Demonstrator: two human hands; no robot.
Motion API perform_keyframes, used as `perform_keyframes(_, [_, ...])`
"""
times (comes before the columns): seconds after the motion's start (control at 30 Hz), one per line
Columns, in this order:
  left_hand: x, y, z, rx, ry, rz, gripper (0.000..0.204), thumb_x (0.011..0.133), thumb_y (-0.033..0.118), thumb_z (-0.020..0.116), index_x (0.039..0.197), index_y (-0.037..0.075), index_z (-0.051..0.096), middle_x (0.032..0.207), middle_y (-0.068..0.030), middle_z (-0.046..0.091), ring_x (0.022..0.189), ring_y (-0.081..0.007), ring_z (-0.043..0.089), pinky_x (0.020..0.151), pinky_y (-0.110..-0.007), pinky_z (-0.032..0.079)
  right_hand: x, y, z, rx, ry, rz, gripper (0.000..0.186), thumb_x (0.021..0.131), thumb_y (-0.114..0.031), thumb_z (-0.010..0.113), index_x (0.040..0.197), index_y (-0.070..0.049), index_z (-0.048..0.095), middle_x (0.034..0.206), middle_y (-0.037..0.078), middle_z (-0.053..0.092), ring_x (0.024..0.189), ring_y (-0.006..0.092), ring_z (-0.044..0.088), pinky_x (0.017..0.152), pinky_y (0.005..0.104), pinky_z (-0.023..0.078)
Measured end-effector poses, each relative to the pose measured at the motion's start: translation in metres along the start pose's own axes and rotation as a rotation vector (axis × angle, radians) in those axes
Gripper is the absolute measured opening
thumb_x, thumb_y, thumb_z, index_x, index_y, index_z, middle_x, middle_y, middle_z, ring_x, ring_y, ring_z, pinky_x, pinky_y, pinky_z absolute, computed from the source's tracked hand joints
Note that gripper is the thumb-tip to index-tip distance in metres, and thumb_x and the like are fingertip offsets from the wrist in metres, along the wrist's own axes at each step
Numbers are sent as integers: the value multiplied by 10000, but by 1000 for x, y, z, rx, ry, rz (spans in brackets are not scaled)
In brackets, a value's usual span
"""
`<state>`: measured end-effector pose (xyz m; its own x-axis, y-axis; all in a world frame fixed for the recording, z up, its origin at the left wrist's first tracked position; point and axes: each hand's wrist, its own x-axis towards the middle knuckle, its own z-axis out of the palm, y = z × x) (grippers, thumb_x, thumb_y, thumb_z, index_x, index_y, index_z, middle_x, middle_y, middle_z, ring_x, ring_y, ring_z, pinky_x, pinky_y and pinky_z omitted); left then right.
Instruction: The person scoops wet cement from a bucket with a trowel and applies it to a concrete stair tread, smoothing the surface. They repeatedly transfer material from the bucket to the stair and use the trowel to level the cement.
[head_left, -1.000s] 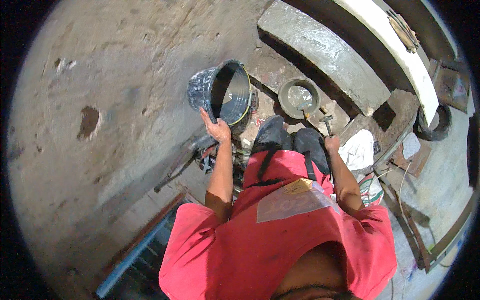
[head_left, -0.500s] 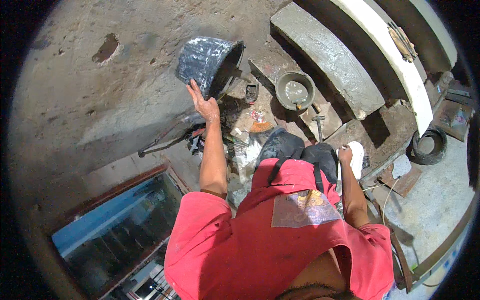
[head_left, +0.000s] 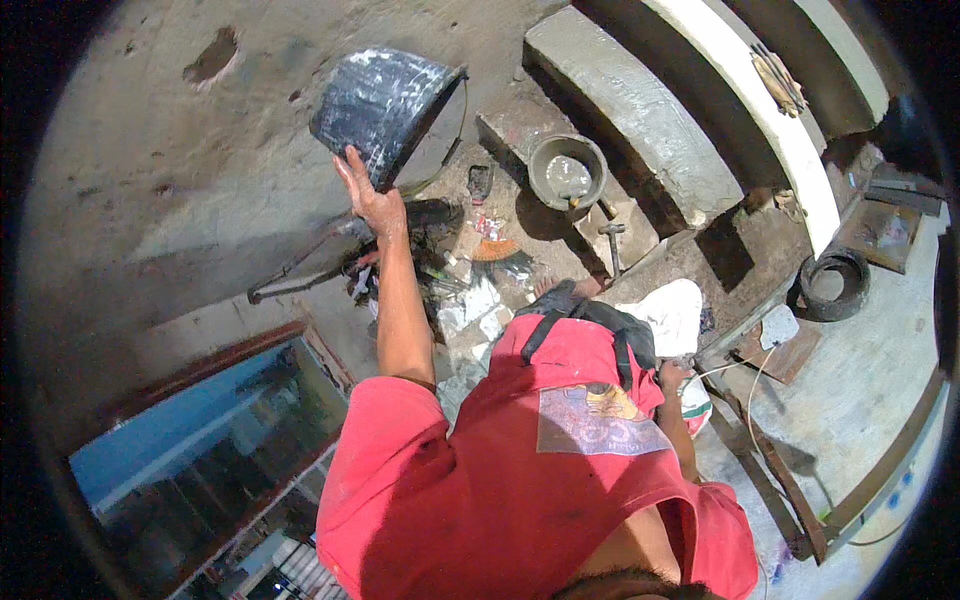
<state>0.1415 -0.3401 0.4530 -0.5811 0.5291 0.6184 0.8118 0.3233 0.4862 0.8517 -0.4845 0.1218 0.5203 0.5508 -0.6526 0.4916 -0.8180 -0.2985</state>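
My left arm is stretched forward, and my left hand (head_left: 374, 203) grips the lower rim of a black bucket (head_left: 375, 108) smeared with pale residue, its fingers along the outer wall. The bucket is tipped on its side in front of the wall, mouth facing right, its wire handle hanging loose. Low at my right side, my right hand (head_left: 674, 377) is closed on a white sack (head_left: 668, 312); coloured print shows on the part below the hand. Its fingertips are partly hidden.
A round basin (head_left: 540, 165) holding grey wet mix stands ahead, a hammer (head_left: 613, 245) nearer me. Plastered steps (head_left: 640, 120) rise at the right front. A black rubber ring-shaped tub (head_left: 831, 285) stands far right. Rubbish and a broom head (head_left: 495, 250) lie ahead; a framed glass pane (head_left: 210, 430) is lower left.
My left hand has shifted the bucket left and slightly farther away. My right hand has drawn back toward my body, and more of the white sack shows. My view has shifted slightly.
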Motion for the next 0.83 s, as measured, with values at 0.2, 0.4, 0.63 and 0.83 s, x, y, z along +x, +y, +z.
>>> perform_keyframes(0.2, [-16, -11, -48, 30, 94, 7, 962, 643, -209, 517, 1552, 92, 428, 1604, -288, 332, 1478, -436, 350, 1154, -452, 381, -31, 5, 18, -179, 18, -62, 416, 857, -311, 590, 961, 67, 729, 893, 272, 730, 927, 394, 708, 867, 488, 524])
perform_keyframes(0.4, [-47, -10, -62, -227, 245, -667, 585, 782, -82, 566, 1363, -56, 509, 1387, -249, 566, 1199, -360, 612, 1017, -443, 502, -78, -40, 9, 69, -40, -200, 224, 883, -180, 583, 889, -10, 729, 694, 79, 650, 624, 179, 596, 567, 365, 473])
perform_keyframes(0.63, [-114, -23, -58, -994, 295, -1323, 421, 792, -52, 625, 1200, -7, 531, 1181, -193, 623, 932, -328, 674, 821, -520, 610, -84, -17, 10, -42, -149, -300, 317, 876, -238, 553, 982, -14, 751, 876, 160, 705, 815, 276, 658, 721, 417, 501])
perform_keyframes(0.83, [-181, -24, -25, -877, -345, -1213, 709, 813, -35, 637, 1472, 21, 382, 1442, -165, 502, 1164, -386, 611, 951, -611, 549, -73, 54, 25, -190, -51, -112, 614, 894, -488, 507, 1076, 58, 720, 1132, 327, 686, 1134, 481, 628, 998, 513, 466])
